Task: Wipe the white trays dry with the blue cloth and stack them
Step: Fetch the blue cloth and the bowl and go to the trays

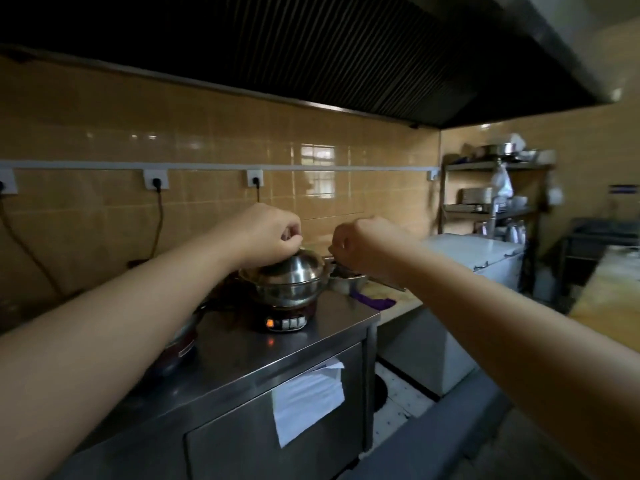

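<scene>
Head view. Left hand over a domed steel lid, fingers curled down onto the lid's top, apparently pinching its knob; the knob itself hidden under the fingers. Lid seated on a steel pot, pot standing on an induction cooker with an orange light lit on its front panel, near the right end of the steel desk.

Right hand just right of the lid, fingers curled, gripping something small and metallic at the rim of a second steel vessel beside the pot; what exactly is held cannot be told. Purple cloth-like item lying at the desk's right edge, just below that hand.

Another cooking appliance at the desk's left part, mostly hidden under the left forearm. White paper sheet stuck on the desk's front panel.

Behind, tan tiled wall with wall sockets and dark cords hanging. Black extractor hood overhead. White chest freezer past the desk's right end. Metal shelving rack in the far right corner, with a pale stack on its middle shelf, too blurred to name. White trays and blue cloth not identifiable anywhere in this view.
</scene>
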